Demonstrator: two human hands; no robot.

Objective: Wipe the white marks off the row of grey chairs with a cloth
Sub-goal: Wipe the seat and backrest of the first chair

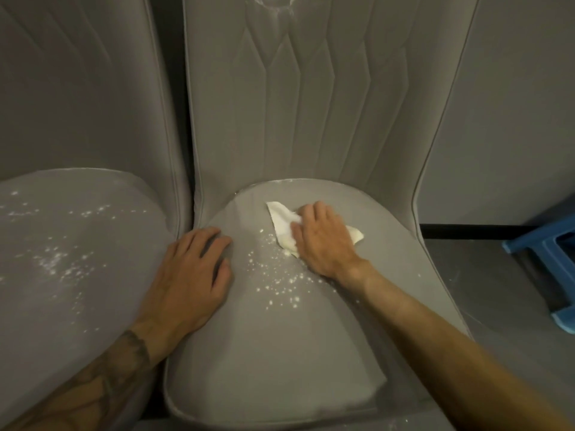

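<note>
While the right hand point(323, 241) presses a white cloth point(281, 223) onto the seat of the middle chair point(264, 353), the left hand point(193, 269) lies palm down on that seat's left edge.

Right hand: centre of frame, towards the back of the seat. Its fingers point(311, 213) lie close together, only slightly bent, on top of the cloth; they press rather than pinch. Cloth crumpled, one corner sticking out to the upper left of the hand, another out to the right.

Left hand: left of centre, fingers loosely spread and straight, holding nothing. Tips point towards the backrest. Dark tattoo point(124, 362) on the forearm at lower left.

White marks point(280, 278): scatter of small specks on the middle seat, between the two hands and just below the cloth. Thin white line along the seat's rear edge. A smeared white patch point(270, 1) high on the quilted backrest, at the top edge of the frame.

Left chair point(77, 306): grey, touching or just beside the middle one. Its seat carries a wider dusting of specks point(53, 259), fainter towards the front.

Right side of frame: grey wall point(513, 119) with a dark skirting strip, grey floor point(497, 275), and part of a blue plastic stool point(553, 253) at the right edge.
</note>
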